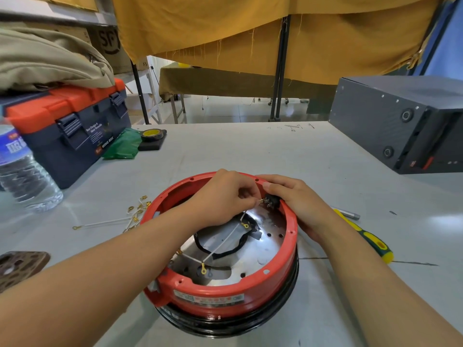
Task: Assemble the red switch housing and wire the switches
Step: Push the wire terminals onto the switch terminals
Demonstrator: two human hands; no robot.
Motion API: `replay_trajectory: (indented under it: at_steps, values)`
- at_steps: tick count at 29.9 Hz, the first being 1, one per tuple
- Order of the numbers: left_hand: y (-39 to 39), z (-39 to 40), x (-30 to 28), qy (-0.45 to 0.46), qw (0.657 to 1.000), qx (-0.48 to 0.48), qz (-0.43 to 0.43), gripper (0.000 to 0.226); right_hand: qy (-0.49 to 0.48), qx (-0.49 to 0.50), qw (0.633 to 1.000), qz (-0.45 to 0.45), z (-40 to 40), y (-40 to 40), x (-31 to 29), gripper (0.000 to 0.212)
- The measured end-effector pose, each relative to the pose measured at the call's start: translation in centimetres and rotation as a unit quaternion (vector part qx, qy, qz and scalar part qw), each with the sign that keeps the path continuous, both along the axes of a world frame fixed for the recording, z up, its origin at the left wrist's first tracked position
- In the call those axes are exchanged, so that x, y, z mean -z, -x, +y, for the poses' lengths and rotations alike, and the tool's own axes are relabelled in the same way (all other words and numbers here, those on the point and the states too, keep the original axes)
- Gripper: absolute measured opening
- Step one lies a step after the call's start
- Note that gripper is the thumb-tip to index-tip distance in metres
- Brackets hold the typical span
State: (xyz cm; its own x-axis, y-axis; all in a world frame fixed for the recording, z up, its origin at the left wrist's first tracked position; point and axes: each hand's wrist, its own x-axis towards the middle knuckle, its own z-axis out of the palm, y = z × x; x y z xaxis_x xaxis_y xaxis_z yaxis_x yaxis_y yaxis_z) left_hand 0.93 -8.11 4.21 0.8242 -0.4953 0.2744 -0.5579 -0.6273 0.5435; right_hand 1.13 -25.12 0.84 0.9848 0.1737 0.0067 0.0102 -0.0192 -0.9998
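Note:
The round red switch housing (225, 299) sits on a black ring in front of me, its shiny metal floor showing a black cable loop and white wires with yellow ring terminals. A black switch (272, 200) is set in the far right wall. My left hand (225, 196) reaches over the rim and pinches the brass end of a white wire (223, 246) against the switch's terminals. My right hand (300, 204) grips the housing wall from outside, thumb lying over the rim beside the switch.
Loose white wires with brass terminals (135, 214) lie left of the housing. A yellow-green screwdriver (368, 239) lies to the right. A water bottle (22, 171), a blue-orange toolbox (70, 131), a tape roll (152, 136) and a dark grey box (400, 121) stand farther back.

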Motion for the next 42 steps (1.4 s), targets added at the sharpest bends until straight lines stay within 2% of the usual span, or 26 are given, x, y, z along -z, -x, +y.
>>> replay_trajectory:
  at_steps: [12,27,42]
  values:
    - [0.6,-0.7,0.0,-0.001,1.000,-0.015,-0.018,0.010,-0.007,-0.006,1.000,-0.016,0.1,-0.1,0.1,0.025]
    - [0.6,-1.0,0.2,-0.003,1.000,-0.020,-0.023,0.011,-0.040,-0.052,0.998,-0.011,0.0,0.4,0.1,0.039]
    - [0.8,-1.2,0.3,-0.019,0.999,-0.029,-0.038,0.013,-0.041,-0.053,0.998,-0.010,0.2,0.6,0.0,0.040]
